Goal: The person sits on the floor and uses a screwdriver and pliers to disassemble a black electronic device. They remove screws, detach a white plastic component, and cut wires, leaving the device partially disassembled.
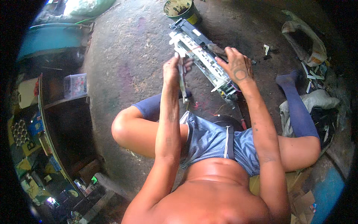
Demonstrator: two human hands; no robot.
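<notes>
A long white and black mechanical assembly [207, 61], like the inside of a printer, lies slantwise in front of me. My right hand [238, 68] is closed on its right side, thumb towards the white frame. A flat brownish piece [216, 49] shows beside those fingers; I cannot tell whether it is a tool. My left hand [172, 71] grips a narrow pale grey strip [182, 83] with a rounded lower end, close to the assembly's left side. The fingertips of that hand are blurred. Loose wires show at the assembly's near end.
Behind the assembly stands a dark bucket [179, 9] with a stained inside. An open sack [304, 39] and white scraps [315, 72] lie to the right. A small white piece [266, 49] rests on the floor. At left are a white basket [75, 86] and cluttered shelving.
</notes>
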